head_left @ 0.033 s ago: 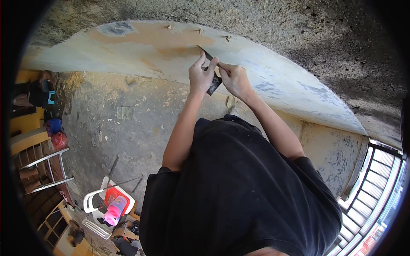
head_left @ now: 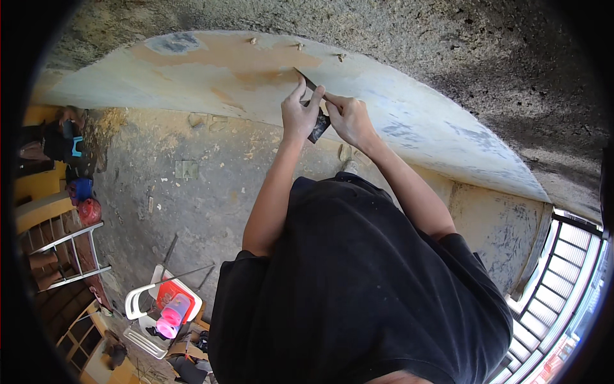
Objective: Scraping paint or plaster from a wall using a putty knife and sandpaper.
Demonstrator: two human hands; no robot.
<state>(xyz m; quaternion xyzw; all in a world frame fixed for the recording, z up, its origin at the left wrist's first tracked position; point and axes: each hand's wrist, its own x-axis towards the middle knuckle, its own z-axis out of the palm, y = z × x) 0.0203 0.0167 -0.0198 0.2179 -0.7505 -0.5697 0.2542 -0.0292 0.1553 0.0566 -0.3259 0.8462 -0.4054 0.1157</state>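
Note:
Both of my hands are raised to the whitish, patched wall (head_left: 371, 96) in front of me. My right hand (head_left: 352, 120) is closed round a dark, narrow scraper (head_left: 310, 83), whose tip slants up and left to the edge of a tan patch (head_left: 256, 56). Beside it, my left hand (head_left: 300, 118) is closed on a dark flat plate with whitish smudges (head_left: 320, 128). The plate shows below its thumb, and its fingers lie close to the scraper's blade. Whether those fingers touch the blade, I cannot tell.
Several small plugs (head_left: 300, 47) stick out of the wall's upper part. On the worn floor (head_left: 185, 205) at lower left stands a white chair (head_left: 137, 302) bearing red and pink containers. A metal ladder (head_left: 77, 276) lies farther left. A barred gate (head_left: 556, 281) stands at right.
My hands, the scraper and the plate have shifted very slightly to the left. Both hands keep their hold.

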